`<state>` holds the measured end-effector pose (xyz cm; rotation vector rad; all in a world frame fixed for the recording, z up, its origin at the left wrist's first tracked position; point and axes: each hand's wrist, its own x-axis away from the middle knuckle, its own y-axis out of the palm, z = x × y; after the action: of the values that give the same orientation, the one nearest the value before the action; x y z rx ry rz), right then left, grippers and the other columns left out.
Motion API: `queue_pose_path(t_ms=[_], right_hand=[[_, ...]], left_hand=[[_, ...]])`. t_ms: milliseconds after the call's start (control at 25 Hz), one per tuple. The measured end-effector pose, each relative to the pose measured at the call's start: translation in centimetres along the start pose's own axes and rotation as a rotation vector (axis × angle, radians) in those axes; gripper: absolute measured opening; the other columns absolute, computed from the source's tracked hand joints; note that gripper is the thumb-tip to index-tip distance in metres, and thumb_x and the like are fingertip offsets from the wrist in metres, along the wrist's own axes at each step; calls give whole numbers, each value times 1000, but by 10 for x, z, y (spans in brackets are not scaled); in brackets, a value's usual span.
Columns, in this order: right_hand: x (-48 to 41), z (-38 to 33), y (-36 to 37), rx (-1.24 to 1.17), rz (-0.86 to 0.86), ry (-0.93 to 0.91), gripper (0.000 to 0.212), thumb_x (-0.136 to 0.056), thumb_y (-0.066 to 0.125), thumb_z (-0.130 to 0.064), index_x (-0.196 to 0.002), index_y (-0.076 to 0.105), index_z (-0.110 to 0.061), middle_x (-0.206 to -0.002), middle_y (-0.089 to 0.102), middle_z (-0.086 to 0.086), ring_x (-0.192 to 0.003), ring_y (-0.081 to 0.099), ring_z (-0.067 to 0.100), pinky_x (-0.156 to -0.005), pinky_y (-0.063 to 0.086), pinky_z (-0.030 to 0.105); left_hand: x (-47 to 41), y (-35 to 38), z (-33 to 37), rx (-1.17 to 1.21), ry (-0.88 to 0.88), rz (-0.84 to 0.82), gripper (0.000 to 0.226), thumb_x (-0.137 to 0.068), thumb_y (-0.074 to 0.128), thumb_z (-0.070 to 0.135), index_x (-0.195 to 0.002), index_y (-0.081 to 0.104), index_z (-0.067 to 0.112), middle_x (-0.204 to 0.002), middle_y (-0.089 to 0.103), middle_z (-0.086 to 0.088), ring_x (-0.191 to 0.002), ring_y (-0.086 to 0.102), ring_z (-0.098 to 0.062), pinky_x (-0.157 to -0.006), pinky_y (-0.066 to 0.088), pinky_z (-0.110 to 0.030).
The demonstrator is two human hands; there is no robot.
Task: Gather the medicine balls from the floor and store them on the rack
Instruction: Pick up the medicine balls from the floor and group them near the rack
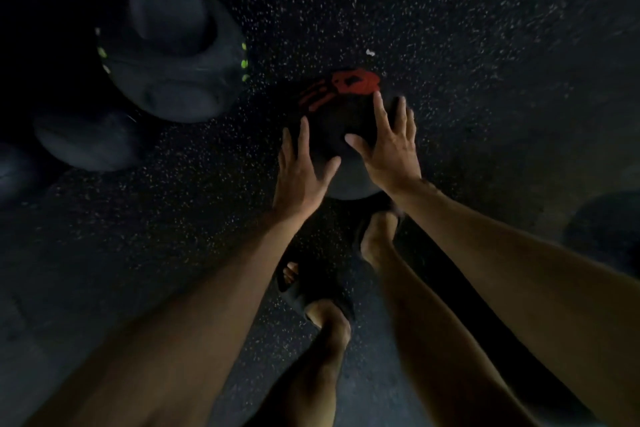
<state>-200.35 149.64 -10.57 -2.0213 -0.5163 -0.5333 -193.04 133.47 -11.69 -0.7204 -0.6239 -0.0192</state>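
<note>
Pickup step. Left hand (304, 166) and right hand (389, 149), fingers spread wide, flank the red-printed medicine ball (337, 114) on the speckled floor (485, 62). Likely next: squeeze both sides, lift. Rack unseen.

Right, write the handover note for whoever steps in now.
Left hand: fingers spread, flat against the black medicine ball with red markings.
Right hand: the same, on its top right.
Black ball with green marks and grip recesses lies up-left on the speckled floor; a plain dark ball sits beside it.
Rack not in view.
Nothing seen stored; all balls are left to gather.
</note>
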Motion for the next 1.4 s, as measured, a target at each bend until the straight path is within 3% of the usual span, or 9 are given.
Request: queue_pose_path(t_ms=[200, 320, 520, 680, 800, 920, 1040, 1240, 1400], right_hand=[[-81, -49, -41, -29, -86, 47, 76, -102, 39, -60, -163, 9, -27, -169, -3, 18, -154, -6, 45, -124, 9, 54], [-98, -54, -59, -27, -88, -77, 72, -103, 46, -49, -162, 13, -24, -169, 3, 16, -155, 4, 38, -124, 17, 52], [-83, -38, -61, 49, -99, -221, 91, -98, 60, -39, -162, -3, -27, -164, 20, 20, -153, 18, 36, -124, 21, 50], [-129, -66, -77, 77, -36, -199, 91, -97, 63, -40, -163, 1, -30, -164, 21, 17, -152, 18, 36, -124, 21, 51], [-171, -86, -91, 41, -40, -120, 83, -97, 57, -52, -162, 8, -34, -163, 24, 16, -151, 20, 36, -122, 23, 53], [-198, -112, -97, -46, 30, -38, 77, -100, 51, -53, -162, 16, -24, -163, 20, 21, -151, 18, 39, -123, 22, 52], [-196, -127, -96, -138, 93, 30, 74, -101, 51, -46, -161, 17, -18, -165, 11, 24, -153, 12, 41, -123, 22, 52], [-172, -126, -90, -198, 0, -27, 75, -104, 49, -27, -163, 3, -26, -169, -11, 15, -155, -5, 41, -125, 17, 51], [-183, -149, -91, -157, -35, -108, 75, -102, 45, -11, -163, 5, -24, -168, -17, 13, -155, -13, 37, -125, 10, 45]], left_hand=[[-41, -6, 18, 33, 39, 37, 112, -81, 52, 76, -160, -5, 22, -166, -1, -17, -147, 25, -39, -115, 34, -53], [-82, -32, 40, 21, -31, 89, 97, -87, 51, 70, -161, 7, 27, -165, 13, -13, -144, 33, -36, -109, 43, -50], [-146, -70, 94, 63, -267, 245, 64, -99, 51, 50, -153, 32, 23, -149, 39, -13, -131, 47, -30, -99, 46, -43], [-166, -86, 111, -19, -39, 428, 51, -100, 56, 30, -146, 44, 12, -145, 39, -18, -132, 43, -31, -107, 44, -41], [-145, -77, 96, -84, 106, 292, 69, -98, 57, 43, -156, 29, 18, -159, 22, -18, -146, 25, -33, -113, 31, -37], [-155, -84, 87, -126, 26, 159, 84, -95, 63, 39, -160, 10, 34, -164, 9, -19, -149, 17, -38, -116, 32, -53], [-188, -108, 90, -105, -86, 121, 84, -98, 60, 36, -156, 1, 47, -162, 16, -20, -144, 29, -40, -106, 41, -59], [-232, -133, 107, -46, -179, 223, 63, -101, 54, 25, -157, 24, 29, -147, 37, -14, -130, 45, -34, -101, 47, -52], [-238, -148, 122, -166, -173, 265, 65, -99, 56, 14, -156, 27, 25, -153, 31, -13, -135, 40, -32, -103, 44, -45]])
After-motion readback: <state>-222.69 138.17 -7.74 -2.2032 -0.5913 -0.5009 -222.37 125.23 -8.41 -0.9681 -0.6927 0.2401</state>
